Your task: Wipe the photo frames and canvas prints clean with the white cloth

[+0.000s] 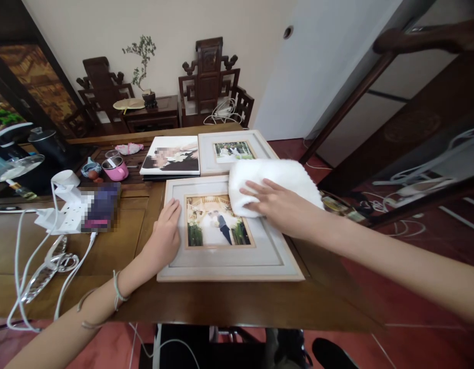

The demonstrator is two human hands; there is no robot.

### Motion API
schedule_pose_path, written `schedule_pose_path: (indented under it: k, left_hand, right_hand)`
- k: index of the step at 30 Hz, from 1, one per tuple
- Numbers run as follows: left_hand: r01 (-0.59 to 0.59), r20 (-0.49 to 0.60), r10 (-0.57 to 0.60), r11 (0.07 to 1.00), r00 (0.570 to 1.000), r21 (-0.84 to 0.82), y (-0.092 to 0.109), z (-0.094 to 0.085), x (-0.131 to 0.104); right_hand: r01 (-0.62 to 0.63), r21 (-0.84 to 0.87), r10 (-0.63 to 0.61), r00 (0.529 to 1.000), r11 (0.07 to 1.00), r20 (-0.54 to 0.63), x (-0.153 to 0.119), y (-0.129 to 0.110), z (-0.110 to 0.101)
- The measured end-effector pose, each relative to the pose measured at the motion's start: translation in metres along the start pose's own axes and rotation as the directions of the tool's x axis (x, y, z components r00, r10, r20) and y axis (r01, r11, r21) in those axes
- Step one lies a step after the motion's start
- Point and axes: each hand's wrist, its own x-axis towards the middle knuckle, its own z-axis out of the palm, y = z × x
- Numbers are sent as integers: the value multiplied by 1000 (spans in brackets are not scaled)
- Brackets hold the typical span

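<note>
1. Right hand is out flat, fingers spread, palm down on a bunched white towel; that towel covers the upper right corner of the near picture frame and laps onto the far picture frame just beyond the hand.
2. Over to the left hand: fingers together, laid along the near frame's left edge! Whether the thumb hooks that edge, I cannot tell. Too light a touch there, and a sideways push from the right hand could swivel the frame.
3. Look below both hands: the frame's lower edge sits near the front of the wooden bench. A hard pull toward the body could tip it off.
4. Beyond the right hand, no hand holds the far frame; towel pile catching its rim might drag it, or nudge the photo album beside it.
5. And left of the left hand, a white cable runs close by the forearm; a careless elbow could snag it and tug the plugged-in device.
</note>
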Motion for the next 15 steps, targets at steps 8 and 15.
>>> schedule_pose_path:
  k: [8,15]
  left_hand:
    - [-9,-9,9,1000,1000,28,1,0,0]
    - [3,-54,-2,1000,999,11,3,2,1]
  right_hand:
    - [51,176,-34,995,983,-99,-72,-63,-15]
    - [-47,328,18,996,943,90,-56,-85,-30]
